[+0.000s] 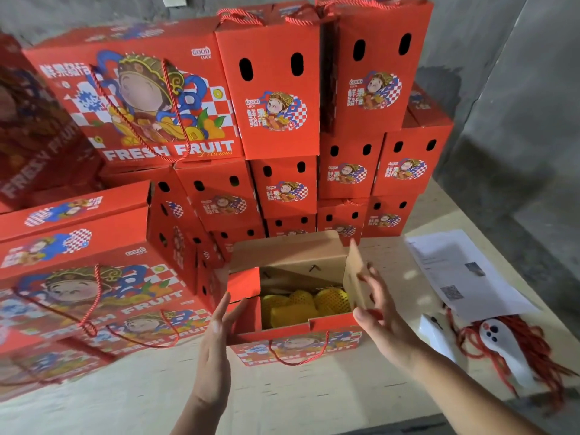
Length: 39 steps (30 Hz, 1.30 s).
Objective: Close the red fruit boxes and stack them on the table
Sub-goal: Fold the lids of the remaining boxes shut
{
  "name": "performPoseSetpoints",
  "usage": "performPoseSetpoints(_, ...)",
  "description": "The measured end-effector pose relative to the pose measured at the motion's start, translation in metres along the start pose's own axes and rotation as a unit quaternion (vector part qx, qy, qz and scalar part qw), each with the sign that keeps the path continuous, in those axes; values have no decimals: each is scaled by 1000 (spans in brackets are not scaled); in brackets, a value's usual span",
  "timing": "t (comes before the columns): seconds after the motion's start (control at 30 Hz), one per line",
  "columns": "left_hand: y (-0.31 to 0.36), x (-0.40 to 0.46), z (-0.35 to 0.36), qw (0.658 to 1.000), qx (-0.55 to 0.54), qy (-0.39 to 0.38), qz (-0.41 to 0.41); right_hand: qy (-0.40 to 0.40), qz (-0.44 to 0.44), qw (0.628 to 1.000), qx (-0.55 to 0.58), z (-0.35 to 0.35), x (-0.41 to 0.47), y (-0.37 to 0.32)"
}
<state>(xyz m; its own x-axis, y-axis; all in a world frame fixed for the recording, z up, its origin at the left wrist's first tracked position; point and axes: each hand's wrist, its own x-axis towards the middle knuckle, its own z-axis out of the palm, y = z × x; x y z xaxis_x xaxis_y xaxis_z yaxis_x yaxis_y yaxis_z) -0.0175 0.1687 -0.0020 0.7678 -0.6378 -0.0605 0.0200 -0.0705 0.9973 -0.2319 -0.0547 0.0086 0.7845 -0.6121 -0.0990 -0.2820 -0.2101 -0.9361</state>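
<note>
Head view: hands flank open box.

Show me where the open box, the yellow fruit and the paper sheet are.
open box (pixel 298 343): head view, red front wall.
yellow fruit (pixel 332 299): head view, netted top.
paper sheet (pixel 445 262): head view, white middle.

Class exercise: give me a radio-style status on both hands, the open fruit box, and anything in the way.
Left hand open, at box's left side. Right hand open, by right flap. Open fruit box unclosed, yellow netted fruit showing. Nothing blocking flaps.
</note>
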Motion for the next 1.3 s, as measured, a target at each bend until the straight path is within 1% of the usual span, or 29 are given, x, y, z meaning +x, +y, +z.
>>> performPoseSetpoints(0.03,1,2,-1,1000,1,-1,-2,11,-11,1000,10,0,4,-1)
performPoseSetpoints(0.07,2,3,-3,1000,-1,-3,-8,6,-19,1000,11,0,9,-2)
performPoseSetpoints(0.2,6,8,-1,999,-19,-9,-47,-44,-36,997,-50,-6,21,8)
performPoseSetpoints(0.3,4,10,5,998,-30,14,-60,-39,-20,999,-13,-4,22,14)
performPoseSetpoints(0.33,4,13,7,996,-33,29,-71,-20,-9,1000,11,1,23,13)
performPoseSetpoints(0.37,6,17,9,994,-32,45,-91,15,2,999,42,6,25,11)
performPoseSetpoints(0.43,7,28,13,991,-31,65,-114,118,38,988,90,16,31,11)
performPoseSetpoints(0.47,6,33,15,991,-17,81,-109,160,74,979,104,20,34,11)
performPoseSetpoints(0.5,4,37,17,989,27,105,-95,182,116,970,112,23,37,11)
performPoseSetpoints(0.53,1,40,19,984,94,126,-82,188,150,965,108,25,41,12)
performPoseSetpoints(0.6,-7,42,21,968,194,142,-79,173,181,966,63,27,47,17)
performPoseSetpoints(0.63,-10,43,20,964,208,138,-90,160,174,971,36,27,50,19)
performPoseSetpoints(0.73,-14,44,17,961,221,113,-122,122,92,987,-53,18,59,22)
performPoseSetpoints(0.8,-15,45,16,963,232,93,-103,80,31,989,-117,10,66,22)
performPoseSetpoints(0.83,-15,44,15,964,234,85,-97,57,15,990,-131,7,69,21)
performPoseSetpoints(0.87,-16,45,14,964,233,81,-100,34,14,992,-119,5,70,19)
performPoseSetpoints(0.93,-17,46,11,961,244,80,-106,11,35,998,-59,6,69,16)
performPoseSetpoints(0.97,-18,45,10,956,268,79,-88,13,39,998,-42,6,69,17)
performPoseSetpoints(1.07,-23,37,8,934,347,90,15,25,52,997,-45,7,69,19)
performPoseSetpoints(1.17,-27,38,9,922,370,102,43,15,66,996,-62,2,73,16)
performPoseSetpoints(1.23,-29,39,8,901,411,105,90,2,81,993,-87,-3,78,16)
performPoseSetpoints(1.3,-33,34,5,885,430,111,138,-3,102,992,-78,-6,83,15)
